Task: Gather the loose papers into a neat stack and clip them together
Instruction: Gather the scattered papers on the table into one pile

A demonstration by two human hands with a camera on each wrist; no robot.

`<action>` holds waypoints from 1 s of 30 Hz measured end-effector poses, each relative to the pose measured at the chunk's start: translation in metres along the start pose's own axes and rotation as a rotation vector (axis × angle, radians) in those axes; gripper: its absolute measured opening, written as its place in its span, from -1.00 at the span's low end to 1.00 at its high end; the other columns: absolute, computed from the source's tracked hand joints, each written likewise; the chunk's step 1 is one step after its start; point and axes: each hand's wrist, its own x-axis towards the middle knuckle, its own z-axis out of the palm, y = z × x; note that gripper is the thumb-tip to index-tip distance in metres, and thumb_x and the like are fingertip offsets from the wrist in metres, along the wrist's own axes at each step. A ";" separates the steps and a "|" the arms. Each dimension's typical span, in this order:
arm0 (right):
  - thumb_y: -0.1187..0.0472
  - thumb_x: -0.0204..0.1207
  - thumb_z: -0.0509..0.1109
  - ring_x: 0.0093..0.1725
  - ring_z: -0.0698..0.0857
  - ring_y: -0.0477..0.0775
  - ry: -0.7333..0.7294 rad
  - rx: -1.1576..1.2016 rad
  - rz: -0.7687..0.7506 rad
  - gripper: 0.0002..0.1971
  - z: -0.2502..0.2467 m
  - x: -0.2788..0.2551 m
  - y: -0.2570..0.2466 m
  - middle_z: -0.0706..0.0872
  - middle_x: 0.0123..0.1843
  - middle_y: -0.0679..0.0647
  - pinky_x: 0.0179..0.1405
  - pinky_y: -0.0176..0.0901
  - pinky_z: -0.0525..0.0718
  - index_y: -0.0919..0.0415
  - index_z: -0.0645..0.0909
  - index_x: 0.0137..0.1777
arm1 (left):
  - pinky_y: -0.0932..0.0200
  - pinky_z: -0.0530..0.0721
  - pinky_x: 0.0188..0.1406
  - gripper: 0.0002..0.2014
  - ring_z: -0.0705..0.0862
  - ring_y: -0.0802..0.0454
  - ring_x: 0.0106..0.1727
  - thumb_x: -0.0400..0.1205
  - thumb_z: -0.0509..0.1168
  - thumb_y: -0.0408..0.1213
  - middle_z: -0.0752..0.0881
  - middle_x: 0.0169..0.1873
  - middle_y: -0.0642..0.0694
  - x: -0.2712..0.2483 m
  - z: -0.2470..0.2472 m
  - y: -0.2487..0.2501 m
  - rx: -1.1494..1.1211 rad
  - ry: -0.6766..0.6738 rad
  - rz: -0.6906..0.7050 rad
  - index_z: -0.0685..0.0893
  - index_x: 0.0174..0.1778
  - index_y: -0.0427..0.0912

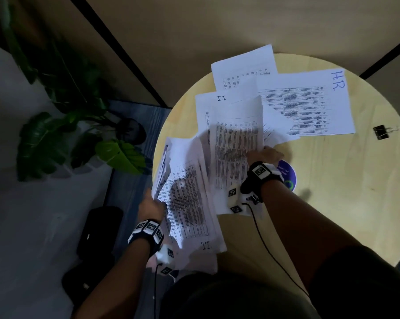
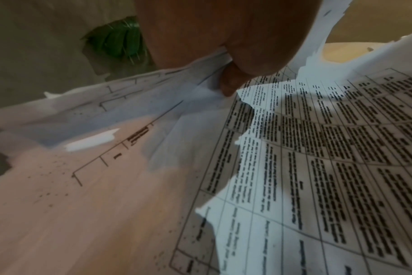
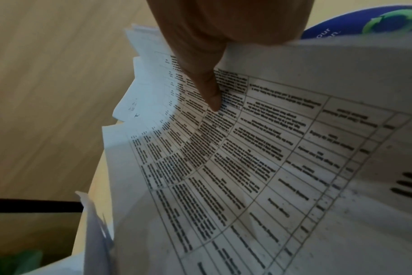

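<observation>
Printed white sheets lie scattered over a round wooden table (image 1: 332, 203). My left hand (image 1: 152, 207) grips a loose bundle of sheets (image 1: 187, 196) at its left edge, held off the table's left side; in the left wrist view the fingers (image 2: 228, 81) pinch the bundle of sheets (image 2: 318, 148). My right hand (image 1: 267, 155) holds another printed sheet (image 1: 236, 146) by its right edge, thumb (image 3: 209, 89) on top of that sheet (image 3: 259, 158). More sheets lie flat beyond, one marked "H.R." (image 1: 309, 102), one marked "I.T." (image 1: 208, 107). A black binder clip (image 1: 381, 131) lies at the table's right.
A round blue sticker (image 1: 286, 173) is on the table under my right wrist. A green potted plant (image 1: 79, 134) and a dark bag (image 1: 97, 229) stand on the floor to the left. Wood-panelled wall rises behind the table.
</observation>
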 end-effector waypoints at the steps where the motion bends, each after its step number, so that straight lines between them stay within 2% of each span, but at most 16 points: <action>1: 0.23 0.45 0.37 0.14 0.67 0.17 -0.037 0.026 -0.012 -0.68 0.000 0.003 0.002 0.62 0.20 0.18 0.10 -0.10 0.63 0.30 0.64 0.19 | -0.02 0.54 -0.16 -0.49 0.68 -0.43 0.05 0.66 0.09 -0.36 0.67 0.11 -0.50 0.000 0.000 0.001 -0.009 -0.005 -0.002 0.30 0.58 -0.14; 3: 0.20 0.44 0.41 0.09 0.70 0.14 -0.091 0.128 -0.016 -0.66 -0.003 0.005 0.007 0.68 0.11 0.07 0.01 -0.13 0.64 0.24 0.63 0.21 | -0.01 0.56 -0.15 -0.49 0.68 -0.41 0.03 0.65 0.09 -0.36 0.68 0.10 -0.49 0.000 -0.001 0.001 -0.021 -0.007 0.006 0.30 0.57 -0.13; 5: 0.20 0.39 0.42 0.05 0.75 0.28 -0.022 0.142 -0.081 -0.70 -0.009 0.003 0.006 0.78 0.06 0.21 0.02 0.00 0.73 0.25 0.67 0.12 | 0.02 0.54 -0.15 -0.48 0.68 -0.39 0.03 0.64 0.10 -0.37 0.68 0.10 -0.48 -0.001 -0.003 0.002 -0.042 -0.019 0.007 0.30 0.57 -0.14; 9: 0.18 0.36 0.48 -0.02 0.73 0.29 0.059 0.091 -0.421 -0.75 -0.047 -0.010 -0.008 0.79 -0.07 0.25 -0.12 -0.05 0.59 0.22 0.60 0.01 | 0.04 0.58 -0.14 -0.48 0.62 -0.19 -0.18 0.59 0.20 -0.44 0.67 -0.19 -0.25 -0.001 -0.006 0.012 -0.158 -0.088 0.055 0.41 0.52 -0.24; 12: 0.23 0.32 0.54 -0.12 0.70 0.24 0.079 0.060 -0.722 -0.65 -0.109 -0.023 -0.022 0.75 -0.13 0.26 -0.27 -0.15 0.38 0.23 0.56 0.08 | 0.06 0.58 -0.10 -0.59 0.62 -0.14 -0.14 0.57 0.27 -0.52 0.66 -0.14 -0.24 -0.001 -0.006 0.026 -0.271 -0.195 0.090 0.55 0.37 -0.38; 14: 0.30 0.32 0.56 -0.12 0.66 0.22 0.041 0.094 -0.882 -0.59 -0.160 -0.036 -0.033 0.73 -0.08 0.20 -0.34 -0.24 0.38 0.22 0.55 0.15 | 0.01 0.62 -0.01 -0.65 0.68 -0.19 -0.04 0.54 0.35 -0.54 0.70 -0.04 -0.25 0.000 -0.003 0.033 -0.372 -0.301 0.087 0.60 0.27 -0.41; 15: 0.31 0.32 0.58 -0.10 0.65 0.10 -0.005 0.122 -0.924 -0.55 -0.186 -0.043 -0.039 0.71 -0.03 0.11 -0.33 -0.30 0.42 0.20 0.53 0.18 | -0.01 0.65 0.03 -0.65 0.71 -0.21 -0.01 0.53 0.39 -0.51 0.72 -0.03 -0.24 -0.002 -0.002 0.037 -0.403 -0.355 0.083 0.62 0.25 -0.39; 16: 0.29 0.32 0.61 -0.08 0.63 -0.07 -0.047 0.160 -0.934 -0.51 -0.211 -0.051 -0.042 0.68 0.03 0.00 -0.28 -0.37 0.47 0.16 0.52 0.22 | 0.02 0.66 0.00 -0.66 0.72 -0.18 -0.06 0.51 0.44 -0.46 0.74 -0.08 -0.23 -0.002 0.001 0.040 -0.418 -0.394 0.087 0.65 0.21 -0.37; 18: 0.26 0.34 0.62 0.05 0.64 -0.28 -0.092 0.309 -0.925 -0.41 -0.248 -0.061 -0.042 0.65 0.17 -0.15 0.00 -0.44 0.59 0.02 0.44 0.30 | 0.14 0.54 -0.25 -0.71 0.60 -0.05 -0.31 0.42 0.53 -0.31 0.67 -0.27 -0.19 -0.006 0.006 0.049 -0.404 -0.437 0.095 0.69 0.01 -0.29; 20: 0.34 0.40 0.57 0.28 0.64 -0.26 -0.102 0.496 -0.916 -0.36 -0.265 -0.057 -0.035 0.61 0.35 -0.03 0.15 -0.43 0.63 0.13 0.36 0.43 | 0.16 0.43 -0.30 -0.72 0.49 0.01 -0.36 0.37 0.55 -0.25 0.61 -0.28 -0.22 -0.009 0.014 0.056 -0.429 -0.430 0.067 0.67 -0.10 -0.26; 21: 0.37 0.43 0.54 0.35 0.62 -0.18 -0.115 0.563 -0.895 -0.33 -0.266 -0.050 -0.029 0.59 0.42 0.06 0.18 -0.41 0.63 0.24 0.32 0.49 | 0.13 0.48 -0.22 -0.74 0.54 -0.02 -0.30 0.40 0.55 -0.30 0.63 -0.22 -0.23 -0.011 0.017 0.060 -0.464 -0.434 0.041 0.68 -0.06 -0.27; 23: 0.38 0.43 0.53 0.39 0.62 -0.06 -0.159 0.603 -0.840 -0.30 -0.255 -0.033 -0.015 0.59 0.45 0.15 0.23 -0.32 0.63 0.32 0.31 0.53 | 0.02 0.61 0.13 -0.66 0.70 -0.17 -0.03 0.37 0.56 -0.28 0.71 -0.05 -0.26 -0.006 0.029 0.056 -0.555 -0.463 0.022 0.75 0.03 -0.27; 25: 0.26 0.36 0.61 0.30 0.65 -0.08 -0.185 0.501 -0.794 -0.36 -0.228 -0.023 0.005 0.63 0.40 0.11 0.27 -0.36 0.59 0.27 0.43 0.41 | -0.18 0.52 0.43 -0.53 0.69 -0.25 0.22 0.32 0.54 -0.12 0.73 0.13 -0.27 -0.015 0.027 0.061 -0.591 -0.532 0.020 0.78 0.13 -0.22; 27: -0.07 0.22 0.66 0.18 0.62 -0.08 -0.179 0.290 -0.781 -0.33 -0.187 -0.020 0.030 0.66 0.28 0.16 0.22 -0.45 0.53 0.20 0.52 0.25 | -0.09 0.39 0.53 -0.60 0.60 -0.10 0.30 0.56 0.40 -0.21 0.65 0.26 -0.16 -0.025 0.022 0.068 -0.635 -0.561 -0.001 0.68 0.29 -0.26; 29: -0.30 0.09 0.57 0.19 0.63 0.10 -0.206 0.153 -0.720 -0.14 -0.142 -0.017 0.057 0.68 0.23 0.25 0.22 -0.18 0.55 0.28 0.54 0.27 | -0.05 0.32 0.56 -0.65 0.50 -0.03 0.41 0.67 0.27 -0.28 0.59 0.36 -0.14 -0.033 0.019 0.073 -0.655 -0.569 -0.020 0.61 0.38 -0.26; 30: -0.25 0.09 0.56 0.23 0.63 0.15 -0.246 0.127 -0.667 -0.11 -0.121 -0.017 0.068 0.67 0.26 0.25 0.20 -0.11 0.54 0.31 0.50 0.35 | -0.06 0.29 0.58 -0.64 0.45 -0.06 0.50 0.68 0.25 -0.26 0.55 0.43 -0.16 -0.034 0.020 0.073 -0.674 -0.578 -0.024 0.58 0.41 -0.22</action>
